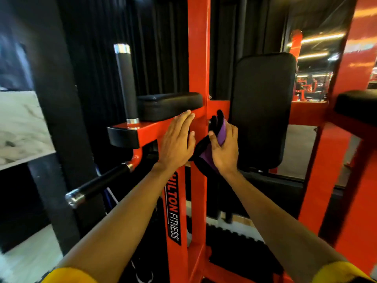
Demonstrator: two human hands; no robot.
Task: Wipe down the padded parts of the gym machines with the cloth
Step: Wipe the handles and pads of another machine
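"Cloth first; how will it handle?"

"Light and limp, I would judge; it bunches in the fist and a black flap droops beneath, so it has no stiffness of its own; nothing fragile about it; best taken as a wad in the palm, with a flat face left free to press on the vinyl."

"And its look?"

"Purple with black parts; folded over; two dark rounded tips stick up above the fingers, rather glove-like; whether it is damp I cannot tell."

"Now left to right."

"The upright handle stands in the left of the frame; just right of it is the arm pad, black and slightly shiny; below its edge the left hand lies flat on the red frame, fingers straight and together, holding nothing; in the centre the right hand is curled tight round the cloth, thumb across it, in front of the post and just left of the back pad; the cloth seems not yet pressed to any padding; at the right edge sits a second arm pad."
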